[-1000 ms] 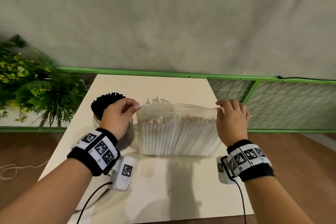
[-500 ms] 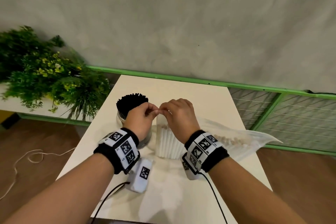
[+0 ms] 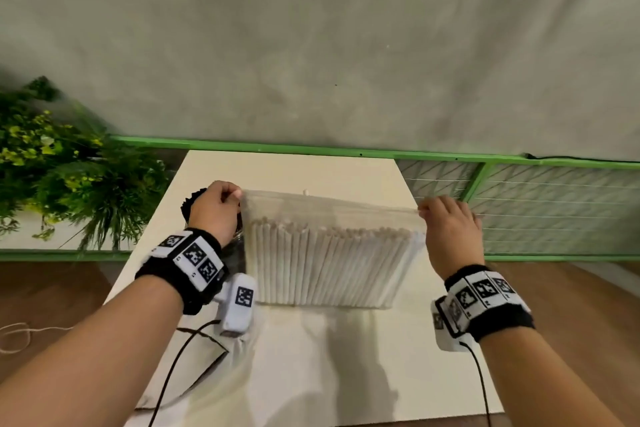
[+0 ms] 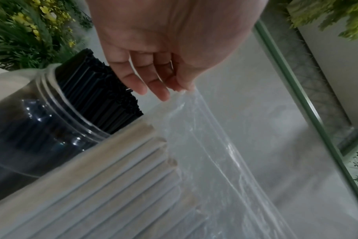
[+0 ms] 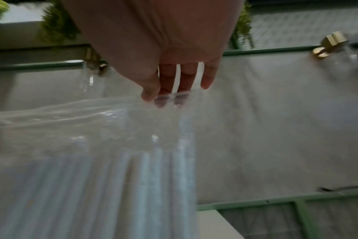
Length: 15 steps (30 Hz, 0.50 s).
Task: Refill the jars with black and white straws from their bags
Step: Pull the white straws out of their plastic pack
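Observation:
A clear plastic bag (image 3: 332,215) full of white straws (image 3: 325,267) stands upright on the white table (image 3: 311,357). My left hand (image 3: 216,208) pinches the bag's top left corner (image 4: 186,95). My right hand (image 3: 450,222) pinches the top right corner (image 5: 165,97), and the top edge is stretched taut between them. A clear jar (image 4: 31,129) packed with black straws (image 4: 104,90) stands just left of the bag, mostly hidden behind my left hand in the head view. One white straw tip (image 3: 305,191) pokes up behind the bag; whatever holds it is hidden.
Green plants (image 3: 62,177) sit left of the table. A green metal rail with wire mesh (image 3: 554,204) runs behind and to the right. Cables (image 3: 180,357) from the wrist cameras trail over the table's near part. A brass fitting (image 5: 329,43) shows on the far surface.
Half a second ago both hands met at the bag's top left with the bag slumped rightward. My right hand has since slid right along the top edge, pulling the bag upright and taut.

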### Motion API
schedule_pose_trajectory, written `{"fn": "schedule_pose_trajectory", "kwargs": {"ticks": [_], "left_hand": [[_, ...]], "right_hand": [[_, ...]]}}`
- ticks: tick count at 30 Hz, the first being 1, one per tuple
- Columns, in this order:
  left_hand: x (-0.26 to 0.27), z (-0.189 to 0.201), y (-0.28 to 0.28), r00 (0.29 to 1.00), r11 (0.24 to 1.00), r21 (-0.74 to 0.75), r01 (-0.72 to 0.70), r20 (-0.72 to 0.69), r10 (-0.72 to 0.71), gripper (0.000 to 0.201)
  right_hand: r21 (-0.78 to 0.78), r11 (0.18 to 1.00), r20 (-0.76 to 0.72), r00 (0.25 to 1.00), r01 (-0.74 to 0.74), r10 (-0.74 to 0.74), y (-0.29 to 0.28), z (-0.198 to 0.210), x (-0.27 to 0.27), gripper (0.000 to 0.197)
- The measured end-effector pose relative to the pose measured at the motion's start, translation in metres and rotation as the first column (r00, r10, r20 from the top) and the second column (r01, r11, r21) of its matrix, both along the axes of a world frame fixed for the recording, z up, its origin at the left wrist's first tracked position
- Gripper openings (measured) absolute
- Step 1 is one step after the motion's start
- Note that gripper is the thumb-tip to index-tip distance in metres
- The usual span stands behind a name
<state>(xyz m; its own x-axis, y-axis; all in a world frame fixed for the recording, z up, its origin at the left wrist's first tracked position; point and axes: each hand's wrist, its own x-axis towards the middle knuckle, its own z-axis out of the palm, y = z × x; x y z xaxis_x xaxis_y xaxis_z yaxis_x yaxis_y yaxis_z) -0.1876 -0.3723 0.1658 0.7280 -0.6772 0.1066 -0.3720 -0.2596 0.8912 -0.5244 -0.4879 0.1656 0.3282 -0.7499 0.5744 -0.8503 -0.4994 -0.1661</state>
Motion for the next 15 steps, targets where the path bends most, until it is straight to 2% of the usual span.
{"fn": "schedule_pose_trajectory", "kwargs": {"ticks": [3,7,9,10,11,13,15], "left_hand": [[0.000,-0.002,-0.004,1.000,1.000,0.004,0.009,-0.005,-0.009,0.021],[-0.004,0.001,-0.004,1.000,1.000,0.021,-0.013,-0.027,0.013,0.012],[-0.010,0.010,-0.001,0.996,0.996,0.052,-0.069,0.063,0.066,0.009],[-0.017,0.016,0.002,0.979,0.994,0.052,-0.101,0.183,0.090,0.014],[-0.030,0.024,0.005,0.940,0.995,0.034,-0.097,0.331,0.080,0.024],[-0.072,0.038,0.007,0.794,0.995,0.028,0.100,0.600,-0.097,0.054],[-0.118,0.042,-0.005,0.582,0.915,0.252,0.317,0.709,-0.397,0.084]], "right_hand": [[0.071,0.997,0.086,0.996,-0.008,0.002,-0.005,-0.004,-0.017,0.018],[0.111,0.992,0.314,0.949,-0.063,0.025,-0.007,-0.013,-0.016,0.017],[0.126,0.989,0.401,0.916,-0.084,0.026,-0.007,-0.017,-0.015,0.018],[0.131,0.987,0.432,0.902,-0.089,0.024,-0.007,-0.019,-0.014,0.019],[0.129,0.987,0.453,0.891,-0.096,0.027,-0.007,-0.020,-0.014,0.018],[0.111,0.988,0.472,0.881,-0.108,0.043,-0.005,-0.022,-0.011,0.016],[0.107,0.987,0.486,0.872,-0.120,0.053,-0.006,-0.022,-0.008,0.017]]}}
